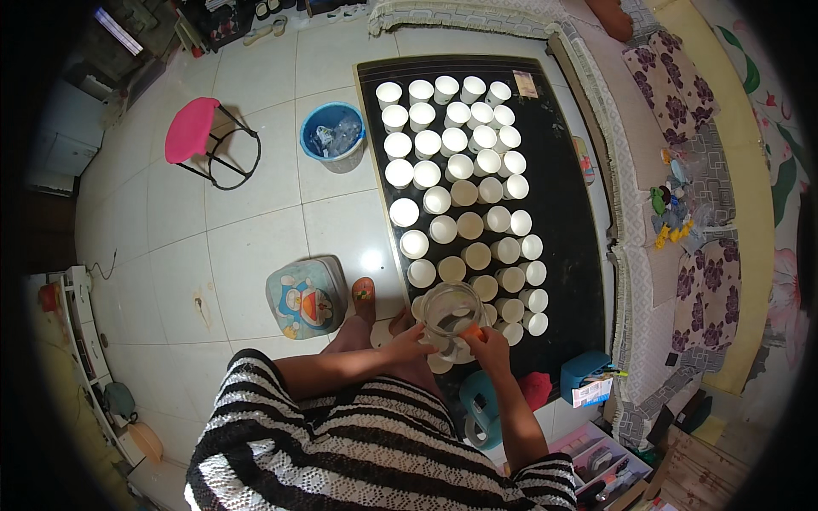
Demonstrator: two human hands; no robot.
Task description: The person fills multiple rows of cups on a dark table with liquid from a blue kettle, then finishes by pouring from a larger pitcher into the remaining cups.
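A clear pitcher (452, 310) with an orange handle is held over the near end of a black tabletop (556, 191). My right hand (491, 351) grips it by the handle. Against its left side rest the fingers of my left hand (409, 346). Whether there is liquid inside is hard to tell. Several rows of white paper cups (459, 167) stand upright on the table, mouths up. Partly covered by the pitcher are the nearest cups, among them one paper cup (439, 364) just below it.
Close to my right forearm are a teal kettle-like container (482, 399), a red item (535, 389) and a blue box (585, 370). Left of the table stand a blue bucket (342, 156) holding clear plastic, a cartoon-print stool (307, 297) and a pink stool (192, 131). A sofa (629, 268) runs along the right.
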